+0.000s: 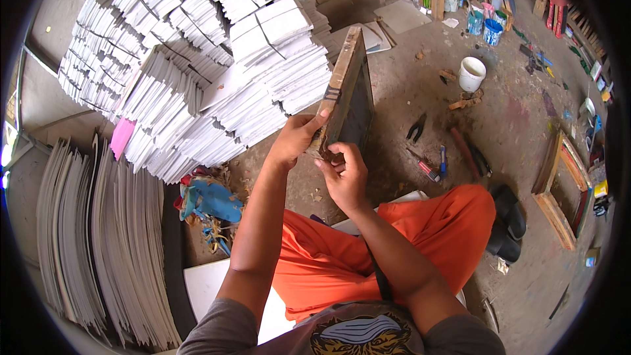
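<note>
One frame [340,75], end between left hand [294,139], right hand [348,179]

Left hand [296,139] gripping | right hand [346,176] curled | arms [257,230] extended forward

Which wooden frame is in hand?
The wooden frame beside the white stacks, gripped by the left hand. The other frame sits on the floor at far right, with no hand on it.
</note>
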The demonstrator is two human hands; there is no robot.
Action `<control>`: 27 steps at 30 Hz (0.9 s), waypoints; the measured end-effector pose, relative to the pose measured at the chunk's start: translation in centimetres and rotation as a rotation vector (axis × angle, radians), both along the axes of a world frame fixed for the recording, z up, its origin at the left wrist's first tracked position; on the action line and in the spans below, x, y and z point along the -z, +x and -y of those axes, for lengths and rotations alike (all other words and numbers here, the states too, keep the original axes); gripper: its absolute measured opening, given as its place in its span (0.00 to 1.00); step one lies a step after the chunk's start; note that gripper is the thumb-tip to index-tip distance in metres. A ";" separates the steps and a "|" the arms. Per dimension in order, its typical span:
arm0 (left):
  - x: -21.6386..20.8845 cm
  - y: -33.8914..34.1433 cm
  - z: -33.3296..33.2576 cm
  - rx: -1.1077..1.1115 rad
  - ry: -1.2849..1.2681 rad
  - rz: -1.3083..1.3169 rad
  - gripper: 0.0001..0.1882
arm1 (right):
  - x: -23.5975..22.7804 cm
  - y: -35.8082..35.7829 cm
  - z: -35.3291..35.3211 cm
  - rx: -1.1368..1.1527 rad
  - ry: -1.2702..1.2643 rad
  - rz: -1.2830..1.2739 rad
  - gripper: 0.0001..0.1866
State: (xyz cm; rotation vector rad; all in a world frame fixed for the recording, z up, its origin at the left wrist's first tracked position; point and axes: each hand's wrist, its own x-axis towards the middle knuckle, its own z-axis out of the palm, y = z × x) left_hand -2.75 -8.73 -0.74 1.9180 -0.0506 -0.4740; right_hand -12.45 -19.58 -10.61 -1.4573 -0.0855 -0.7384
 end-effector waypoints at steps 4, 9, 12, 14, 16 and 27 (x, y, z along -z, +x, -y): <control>-0.4 -0.1 0.3 -0.061 -0.185 -0.020 0.28 | -0.5 0.1 1.5 -0.038 -0.003 0.042 0.18; -1.6 0.3 1.3 -0.094 -0.412 -0.102 0.26 | -3.1 0.2 4.2 -0.017 -0.044 0.042 0.15; -2.2 0.5 2.9 -0.154 -0.488 -0.126 0.28 | -3.8 1.0 5.6 0.080 -0.139 -0.014 0.16; -3.3 0.2 4.1 -0.172 -0.510 -0.156 0.30 | -5.1 0.9 6.3 0.166 -0.223 0.060 0.17; -3.8 0.0 4.7 -0.202 -0.557 -0.157 0.31 | -6.0 1.2 6.9 0.140 -0.202 0.061 0.19; -3.5 1.2 3.0 -0.356 0.060 1.433 0.27 | -5.4 4.0 8.1 0.023 -0.353 0.210 0.20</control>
